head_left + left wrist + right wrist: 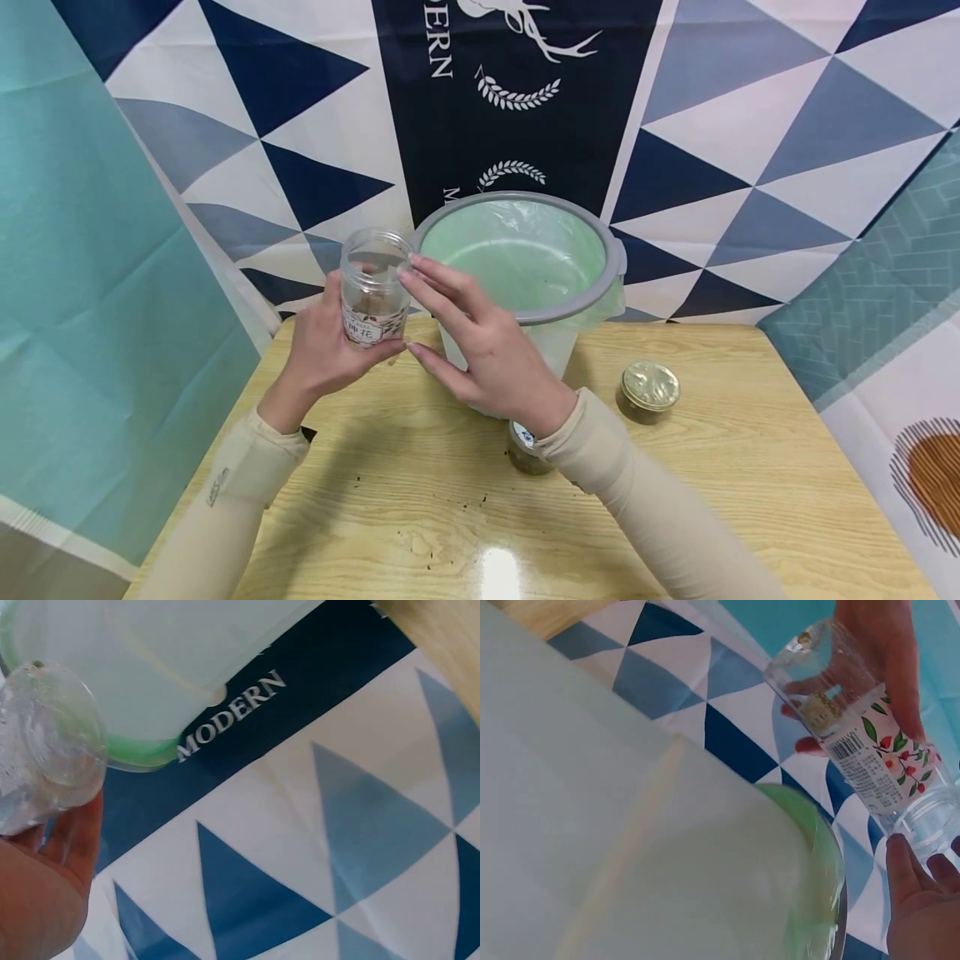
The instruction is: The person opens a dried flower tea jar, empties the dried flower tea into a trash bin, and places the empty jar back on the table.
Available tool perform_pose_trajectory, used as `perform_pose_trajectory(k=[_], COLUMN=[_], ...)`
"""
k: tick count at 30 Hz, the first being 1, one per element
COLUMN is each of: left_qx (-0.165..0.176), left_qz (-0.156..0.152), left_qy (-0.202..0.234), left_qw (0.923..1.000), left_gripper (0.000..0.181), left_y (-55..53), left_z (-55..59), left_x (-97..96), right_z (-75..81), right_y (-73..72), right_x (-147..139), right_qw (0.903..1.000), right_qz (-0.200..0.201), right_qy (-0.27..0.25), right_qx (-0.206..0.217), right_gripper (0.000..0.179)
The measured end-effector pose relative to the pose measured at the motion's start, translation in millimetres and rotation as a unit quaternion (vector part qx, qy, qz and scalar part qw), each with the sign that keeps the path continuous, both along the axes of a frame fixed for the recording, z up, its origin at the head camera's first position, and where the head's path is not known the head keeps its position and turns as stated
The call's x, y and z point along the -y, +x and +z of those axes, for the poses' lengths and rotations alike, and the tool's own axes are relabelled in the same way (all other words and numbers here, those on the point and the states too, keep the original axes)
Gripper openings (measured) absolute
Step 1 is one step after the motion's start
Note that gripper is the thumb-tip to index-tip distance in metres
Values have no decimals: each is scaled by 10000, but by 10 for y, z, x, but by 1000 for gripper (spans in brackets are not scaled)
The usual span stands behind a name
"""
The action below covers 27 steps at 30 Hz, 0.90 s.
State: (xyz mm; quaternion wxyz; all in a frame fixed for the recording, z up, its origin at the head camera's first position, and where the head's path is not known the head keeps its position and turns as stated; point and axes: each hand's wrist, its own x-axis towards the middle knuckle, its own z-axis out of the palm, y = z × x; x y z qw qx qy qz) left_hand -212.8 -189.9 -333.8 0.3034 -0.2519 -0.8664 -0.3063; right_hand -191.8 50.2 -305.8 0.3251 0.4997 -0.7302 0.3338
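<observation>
My left hand [318, 346] grips a clear jar [371, 287] around its lower half, left of the bin. The jar stands nearly upright with its mouth uncovered. A label [896, 754] with red flowers, green leaves and a barcode wraps it. My right hand [498, 358] is at the jar's other side, fingers extended, fingertips right at the neck and the thumb near the base. In the left wrist view, the jar's clear base [67, 742] shows above the left fingers.
A bin with a grey rim [551, 315] and a thin green liner [517, 250] stands at the table's back. To its right is a small gold-lidded container [651, 386]. Another small jar [528, 458] sits partly behind the right wrist. Dark crumbs dot the wooden table [390, 533].
</observation>
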Motion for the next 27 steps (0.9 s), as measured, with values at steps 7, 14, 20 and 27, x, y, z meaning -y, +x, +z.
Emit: perform_pose_trajectory(k=[7,14,20,27], left_qx=[463,1296,1667,2320], left_qz=[-192,-445,-568,-651], left_qy=[-147,-114,34,252], left_qw=[9986,9905,9844,9702], left_gripper=[108,88,90,90], left_y=[-15,-53,-84,-129], left_z=[-148,-250,-407,-703], left_x=[108,221,275,296], right_z=[-77,-239,-413,-658], right_y=[9,-43,-63,-90], right_x=[75,152,224,273], right_qw=[9994,9981,9961,9925], right_qz=[-117,-235,-411,-564], right_qy=[213,496,724,1025], right_qx=[236,285,302,355], right_gripper=[63,63,64,64])
